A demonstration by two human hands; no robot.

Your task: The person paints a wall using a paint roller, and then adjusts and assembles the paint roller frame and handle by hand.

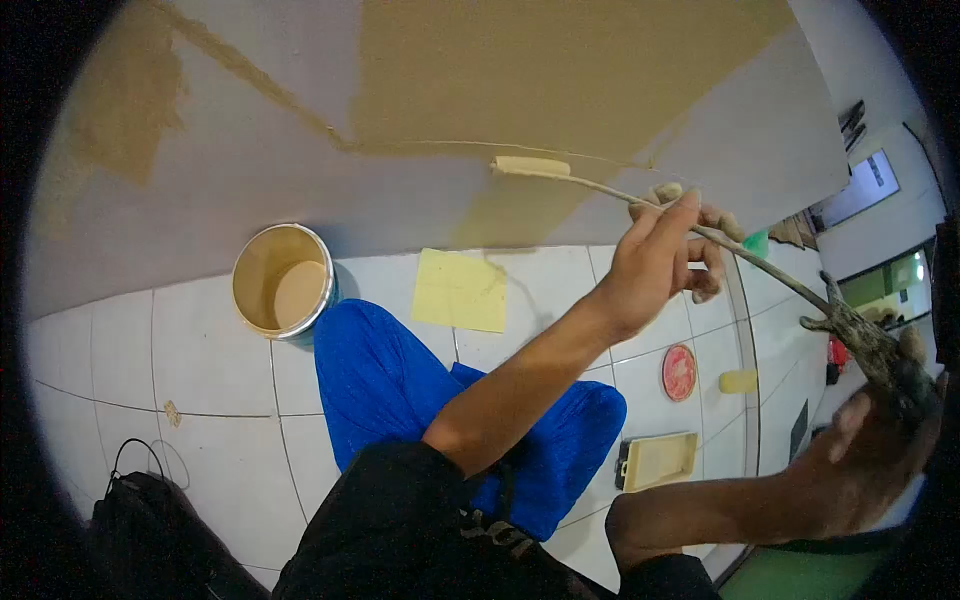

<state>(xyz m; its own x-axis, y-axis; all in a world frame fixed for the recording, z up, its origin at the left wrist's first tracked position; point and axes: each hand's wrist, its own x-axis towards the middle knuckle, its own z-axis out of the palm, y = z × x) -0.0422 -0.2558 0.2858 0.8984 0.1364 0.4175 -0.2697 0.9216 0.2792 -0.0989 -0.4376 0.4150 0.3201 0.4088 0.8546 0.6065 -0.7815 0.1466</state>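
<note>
A small cream paint roller [540, 166] lies against the wall, over the edge of a tan painted area. From its left end a thin, paint-coated rod [770, 268] runs right and down. My left hand [660, 245] holds the rod loosely between thumb and curled fingers, midway along it. At the far right, my right hand [875, 460] is wrapped around the thick, rough, paint-stained handle [865, 340], partly in shadow.
An open bucket [332, 262] of tan paint stands at the wall's foot. Yellow paper [460, 290] lies on white floor tiles. Right of my knees are a red lid [679, 373], a yellow item [738, 382] and a paint tray [662, 460]. A black bag [150, 540] is at lower left.
</note>
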